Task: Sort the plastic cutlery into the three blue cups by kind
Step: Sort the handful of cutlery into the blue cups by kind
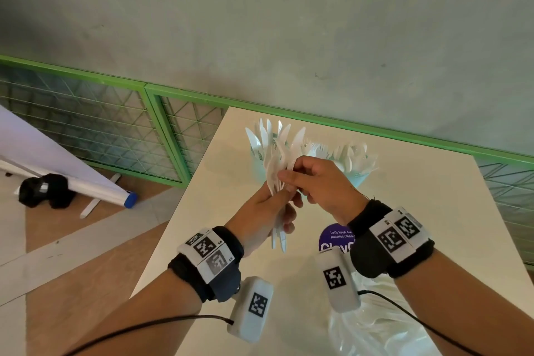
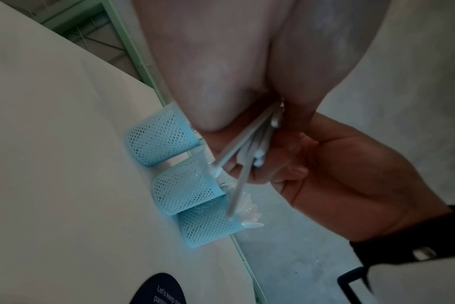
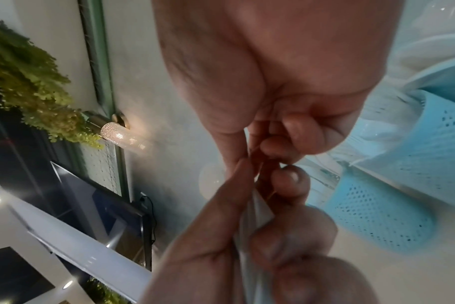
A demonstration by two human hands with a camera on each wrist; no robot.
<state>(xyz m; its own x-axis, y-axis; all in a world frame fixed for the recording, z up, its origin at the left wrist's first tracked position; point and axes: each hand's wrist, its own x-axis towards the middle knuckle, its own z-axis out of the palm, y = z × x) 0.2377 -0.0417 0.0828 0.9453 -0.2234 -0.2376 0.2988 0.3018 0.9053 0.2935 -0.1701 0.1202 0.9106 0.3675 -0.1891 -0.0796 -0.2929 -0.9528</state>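
My left hand (image 1: 268,211) grips a bundle of white plastic cutlery (image 1: 278,170) upright above the white table (image 1: 219,211); its handles stick out below the fist. My right hand (image 1: 300,179) pinches one piece at the top of that bundle. Three light blue mesh cups (image 2: 159,142) (image 2: 185,188) (image 2: 208,226) stand in a row at the table's far edge, each holding white cutlery. In the head view knives (image 1: 265,136) rise from the left cup; my hands hide most of the cups. The right wrist view shows fingers (image 3: 288,179) closed on the white pieces, with a blue cup (image 3: 372,209) beside them.
A clear plastic bag (image 1: 375,324) lies on the table near my right forearm. A round purple sticker (image 1: 336,238) sits on the tabletop under the right wrist. Beyond the table's far edge runs a green mesh fence (image 1: 173,124). A rolled white banner (image 1: 72,173) lies on the floor at left.
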